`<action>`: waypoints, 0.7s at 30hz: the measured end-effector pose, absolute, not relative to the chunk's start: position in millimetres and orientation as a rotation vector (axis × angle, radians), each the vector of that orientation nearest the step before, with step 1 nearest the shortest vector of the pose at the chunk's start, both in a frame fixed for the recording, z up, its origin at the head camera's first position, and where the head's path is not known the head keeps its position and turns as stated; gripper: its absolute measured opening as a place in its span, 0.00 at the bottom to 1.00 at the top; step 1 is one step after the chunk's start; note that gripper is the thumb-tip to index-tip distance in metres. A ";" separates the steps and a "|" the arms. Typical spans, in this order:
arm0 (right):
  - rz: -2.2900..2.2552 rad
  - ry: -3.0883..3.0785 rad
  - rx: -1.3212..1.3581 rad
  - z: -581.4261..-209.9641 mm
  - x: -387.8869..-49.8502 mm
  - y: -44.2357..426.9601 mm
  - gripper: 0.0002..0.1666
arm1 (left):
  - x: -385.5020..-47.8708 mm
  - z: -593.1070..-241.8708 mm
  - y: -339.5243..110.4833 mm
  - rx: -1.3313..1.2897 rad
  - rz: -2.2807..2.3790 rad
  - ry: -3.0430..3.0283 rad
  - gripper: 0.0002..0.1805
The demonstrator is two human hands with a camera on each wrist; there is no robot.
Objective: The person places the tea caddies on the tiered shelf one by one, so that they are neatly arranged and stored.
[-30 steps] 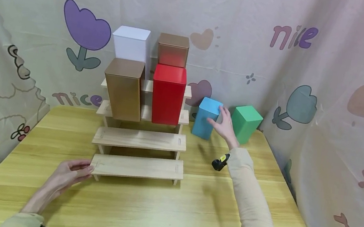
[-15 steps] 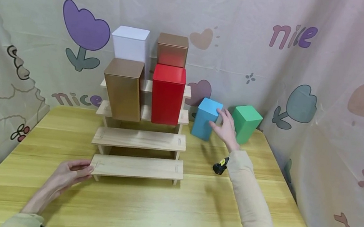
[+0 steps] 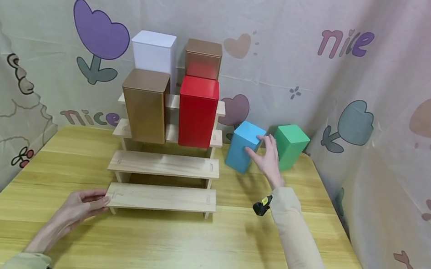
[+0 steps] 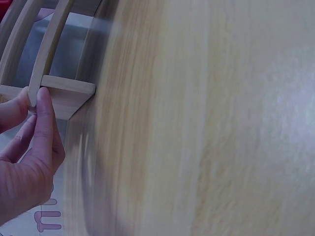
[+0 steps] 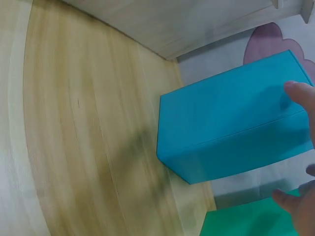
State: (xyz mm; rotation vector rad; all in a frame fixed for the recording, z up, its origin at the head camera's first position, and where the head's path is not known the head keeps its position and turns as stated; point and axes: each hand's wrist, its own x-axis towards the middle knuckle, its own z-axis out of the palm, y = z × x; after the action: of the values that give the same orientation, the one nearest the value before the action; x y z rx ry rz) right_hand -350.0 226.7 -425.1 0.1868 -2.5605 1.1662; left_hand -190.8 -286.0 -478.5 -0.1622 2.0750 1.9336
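My left hand (image 3: 78, 209) pinches the left end of the lowest board of a stepped wooden display shelf (image 3: 161, 198). In the left wrist view, thumb and fingers (image 4: 44, 115) sit on either side of the board's end (image 4: 51, 44). My right hand (image 3: 269, 160) holds a blue box (image 3: 241, 149) near its top, right of the shelf. The right wrist view has the thumb (image 5: 300, 93) on a face of the blue box (image 5: 226, 118), which leans; the other fingers' contact is partly out of frame. A green box (image 3: 290, 147) stands right behind that hand.
On the upper steps stand a gold-brown box (image 3: 146, 113) and a red box (image 3: 196, 118). Behind them are a white box (image 3: 153, 54) and a copper-coloured box (image 3: 203, 59). A printed curtain (image 3: 277, 46) hangs behind the wooden table (image 3: 189, 259).
The right hand has come slightly toward me, and the blue box has moved and turned with it. The left hand keeps its hold on the shelf, unmoved.
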 end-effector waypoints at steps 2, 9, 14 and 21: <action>1.190 -2.532 0.191 -426.6 -348.3 226.9 0.35 | -190.7 -479.0 -286.1 -0.160 1.939 2.076 0.37; 1.258 -2.477 0.210 -428.0 -342.8 225.8 0.31 | -190.7 -478.8 -285.8 -0.152 1.949 2.074 0.36; 1.277 -2.460 0.214 -429.3 -346.9 225.6 0.32 | -190.1 -478.2 -285.8 -0.154 1.950 2.079 0.36; 1.334 -2.466 0.215 -427.2 -358.8 225.5 0.38 | -190.0 -477.4 -285.4 -0.154 1.948 2.078 0.36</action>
State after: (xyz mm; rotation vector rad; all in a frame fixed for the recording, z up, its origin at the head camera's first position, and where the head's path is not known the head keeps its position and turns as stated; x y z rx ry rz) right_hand -358.8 225.5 -427.2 0.2150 -2.4663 1.3343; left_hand -190.0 -285.4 -477.4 -0.1541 2.0779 1.9480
